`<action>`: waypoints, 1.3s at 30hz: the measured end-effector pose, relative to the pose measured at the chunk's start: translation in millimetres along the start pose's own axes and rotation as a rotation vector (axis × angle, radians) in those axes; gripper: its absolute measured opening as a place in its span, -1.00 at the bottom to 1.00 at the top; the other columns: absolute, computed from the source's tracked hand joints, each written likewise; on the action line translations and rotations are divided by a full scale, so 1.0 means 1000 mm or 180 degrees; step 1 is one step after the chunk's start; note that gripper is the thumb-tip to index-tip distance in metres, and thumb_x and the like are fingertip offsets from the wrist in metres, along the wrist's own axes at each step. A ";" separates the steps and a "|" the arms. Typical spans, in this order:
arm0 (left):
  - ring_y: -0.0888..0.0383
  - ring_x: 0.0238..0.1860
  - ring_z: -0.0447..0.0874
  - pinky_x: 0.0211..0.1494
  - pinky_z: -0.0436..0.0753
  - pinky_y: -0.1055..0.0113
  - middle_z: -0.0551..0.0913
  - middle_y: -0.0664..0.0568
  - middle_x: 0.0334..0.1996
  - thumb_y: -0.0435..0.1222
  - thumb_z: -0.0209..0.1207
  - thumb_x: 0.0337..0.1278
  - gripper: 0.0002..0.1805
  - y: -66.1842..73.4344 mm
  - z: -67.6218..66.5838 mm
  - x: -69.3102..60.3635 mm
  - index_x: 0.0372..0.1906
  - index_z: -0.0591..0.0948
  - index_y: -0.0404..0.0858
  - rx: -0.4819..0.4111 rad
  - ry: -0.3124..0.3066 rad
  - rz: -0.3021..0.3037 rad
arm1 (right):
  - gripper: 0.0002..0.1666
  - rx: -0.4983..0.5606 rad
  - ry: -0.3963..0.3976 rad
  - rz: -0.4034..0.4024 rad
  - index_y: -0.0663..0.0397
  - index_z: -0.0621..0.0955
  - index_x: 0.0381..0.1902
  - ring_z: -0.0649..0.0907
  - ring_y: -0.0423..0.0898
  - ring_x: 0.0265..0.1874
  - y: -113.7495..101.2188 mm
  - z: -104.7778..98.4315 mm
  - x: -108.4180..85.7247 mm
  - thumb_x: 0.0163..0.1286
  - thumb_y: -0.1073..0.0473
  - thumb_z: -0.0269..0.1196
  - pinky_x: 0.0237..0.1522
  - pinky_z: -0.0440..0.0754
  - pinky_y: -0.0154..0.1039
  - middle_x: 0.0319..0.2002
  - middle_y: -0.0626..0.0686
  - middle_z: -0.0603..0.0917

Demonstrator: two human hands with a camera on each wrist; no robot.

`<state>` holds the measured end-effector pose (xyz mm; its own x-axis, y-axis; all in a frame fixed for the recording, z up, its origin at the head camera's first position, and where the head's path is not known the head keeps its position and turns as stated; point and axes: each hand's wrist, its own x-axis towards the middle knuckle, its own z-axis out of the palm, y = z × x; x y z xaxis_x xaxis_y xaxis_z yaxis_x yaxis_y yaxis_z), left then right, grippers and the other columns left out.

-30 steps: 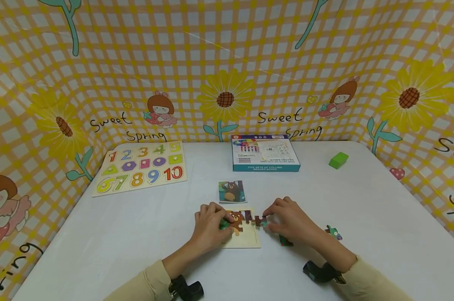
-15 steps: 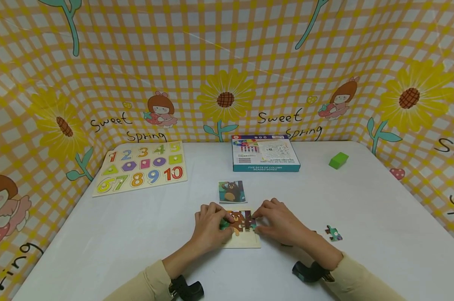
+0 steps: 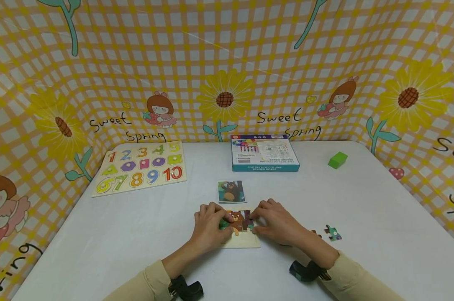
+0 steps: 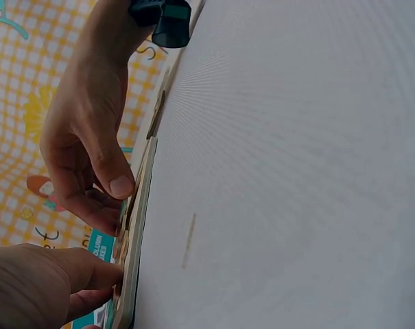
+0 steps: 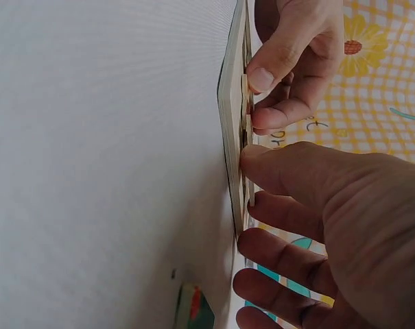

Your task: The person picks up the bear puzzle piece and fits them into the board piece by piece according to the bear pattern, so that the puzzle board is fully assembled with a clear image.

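Head view — the left hand (image 3: 209, 224) holds the bear pieces (image 3: 236, 220) between thumb and finger; the right hand (image 3: 277, 221) pinches a dark piece (image 3: 249, 225) — at their right edge.

The bear puzzle (image 3: 237, 220) is brown and green, the backdrop (image 3: 189, 54) yellow-checked with 3 sunflowers (image 3: 224, 99).

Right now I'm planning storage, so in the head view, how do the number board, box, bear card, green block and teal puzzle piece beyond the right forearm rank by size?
1. Number board
2. Box
3. Bear card
Green block and teal puzzle piece: too alike to rank, with the piece nearer the camera.
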<state>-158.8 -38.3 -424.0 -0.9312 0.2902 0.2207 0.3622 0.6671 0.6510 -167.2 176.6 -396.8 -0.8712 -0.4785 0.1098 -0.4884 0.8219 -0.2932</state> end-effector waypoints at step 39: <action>0.15 -0.16 0.23 -0.08 0.15 0.16 0.48 0.08 -0.24 -0.22 0.32 -0.10 -0.93 0.014 0.017 0.011 -0.42 0.68 -0.06 0.0032 -0.0030 0.0110 | -0.70 0.0046 -0.0010 -0.0042 -0.10 0.69 -0.25 0.39 -0.20 -0.26 0.001 0.002 0.000 0.01 0.05 0.44 -0.20 0.34 -0.25 -0.30 -0.13 0.55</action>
<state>-163.0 -14.0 -424.7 -0.9177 0.3195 0.2360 0.3944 0.6635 0.6358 -167.9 177.0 -398.7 -0.8646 -0.4901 0.1107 -0.4989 0.8110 -0.3055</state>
